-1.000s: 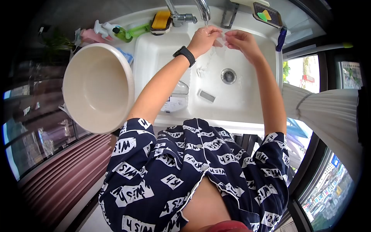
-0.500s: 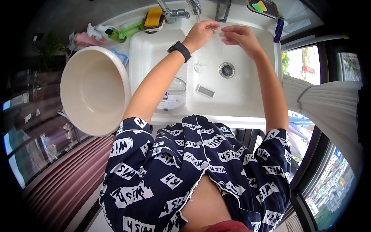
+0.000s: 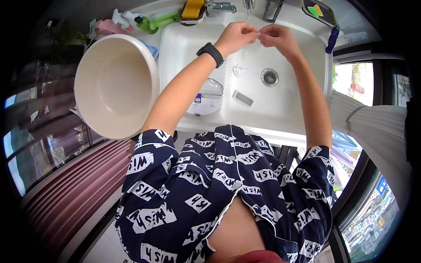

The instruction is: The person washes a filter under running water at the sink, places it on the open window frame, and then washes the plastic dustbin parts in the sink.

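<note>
Over the white sink [image 3: 280, 111], my left hand [image 3: 237, 38] and my right hand [image 3: 281, 40] meet with fingertips pinched together. Whatever lies between them is too small to make out. Just behind them a thin stream of water runs from the metal tap [image 3: 248, 4]. Below my hands in the basin are a small crumpled whitish piece [image 3: 238, 70], a small grey-and-white rectangular block [image 3: 243, 98] and the round metal drain [image 3: 269, 77]. A clear plastic package with a label [image 3: 205, 103] rests in the sink's left part, near my left forearm.
A large cream basin [image 3: 116, 87] stands left of the sink. Along the back edge are a green bottle [image 3: 146, 25], a green brush [image 3: 166, 19], a yellow sponge [image 3: 192, 8] on a dark holder, and a soap dish [image 3: 319, 12]. A curtain [image 3: 381, 127] hangs at right.
My hands were apart with looser fingers; now the fingertips come together in a pinch. The camera view has shifted, so the sink and basin appear farther right and higher.
</note>
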The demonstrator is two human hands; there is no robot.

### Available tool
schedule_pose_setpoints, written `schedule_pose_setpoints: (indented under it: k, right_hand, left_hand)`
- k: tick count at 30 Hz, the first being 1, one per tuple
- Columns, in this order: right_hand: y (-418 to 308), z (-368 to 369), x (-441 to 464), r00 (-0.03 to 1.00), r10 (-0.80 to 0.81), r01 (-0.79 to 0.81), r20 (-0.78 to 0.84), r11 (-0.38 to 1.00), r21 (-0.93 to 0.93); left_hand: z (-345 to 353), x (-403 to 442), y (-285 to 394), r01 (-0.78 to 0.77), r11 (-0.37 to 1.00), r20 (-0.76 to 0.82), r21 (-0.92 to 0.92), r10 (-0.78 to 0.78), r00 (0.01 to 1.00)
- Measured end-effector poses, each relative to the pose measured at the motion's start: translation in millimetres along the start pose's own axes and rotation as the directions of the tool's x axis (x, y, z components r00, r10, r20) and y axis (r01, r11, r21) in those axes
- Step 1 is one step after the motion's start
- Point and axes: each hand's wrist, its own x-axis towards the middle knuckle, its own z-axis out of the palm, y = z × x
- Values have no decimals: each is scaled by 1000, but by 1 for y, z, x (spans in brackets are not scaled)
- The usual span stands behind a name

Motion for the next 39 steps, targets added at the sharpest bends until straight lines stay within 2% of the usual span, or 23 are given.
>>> schedule_pose_setpoints:
  k: [4,8,10,14,17,18,19,20,21,24,25,27,28,33,35,36,39]
  right_hand:
    - [0,11,5,1000,-28,28,-11,998,54]
    - [3,23,10,998,-58,63,-37,988,139]
    - [-3,29,15,997,-73,74,-37,997,23]
    - [-7,42,32,992,-130,128,-1,981,-143]
    - [-7,62,50,972,-229,205,-56,939,-276]
    - [-22,69,47,971,-235,195,-54,897,-396]
    - [-23,71,50,961,-273,237,-35,884,-404]
    - [-22,74,53,950,-313,281,-12,867,-411]
    - [-22,78,57,936,-351,324,12,849,-418]
    - [-17,78,62,957,-290,276,-29,933,-232]
    - [-15,74,61,964,-263,253,-42,952,-171]
    - [-17,64,50,967,-211,221,-143,974,58]
    - [-17,58,44,966,-177,210,-191,963,172]
    - [0,21,18,969,-52,133,-241,933,333]
    - [3,12,10,962,-3,113,-274,914,389]
    - [4,7,5,972,12,72,-236,936,344]
    - [9,0,-6,985,49,-5,-166,968,252]
  left_hand:
    - [-8,-6,4,57,998,-16,12,-57,998]
    - [-18,-8,-3,82,991,-59,-104,-88,994]
    - [-20,-13,4,149,971,-52,-187,-161,986]
    - [-32,-14,-6,95,971,-85,-221,-116,990]
    - [-41,-15,-18,56,966,-136,-254,-93,986]
    - [-43,-17,-17,50,967,-159,-250,-92,983]
    - [-46,-17,-16,45,969,-187,-245,-92,978]
    - [-48,-20,-15,45,930,-165,-365,-112,980]
    - [-51,-21,-14,56,931,-156,-361,-120,980]
    - [-56,-21,-13,80,943,-112,-322,-122,986]
    - [-55,-21,-10,131,941,-75,-313,-163,984]
    - [-50,-16,-3,230,928,4,-293,-240,971]
    - [-43,-13,-2,228,934,20,-276,-232,973]
    - [-6,3,-1,236,961,102,-142,-223,970]
    - [5,17,-15,71,997,68,-25,-69,995]
    - [9,21,-15,-7,999,52,35,5,999]
    - [13,28,-8,-4,967,67,255,-13,998]
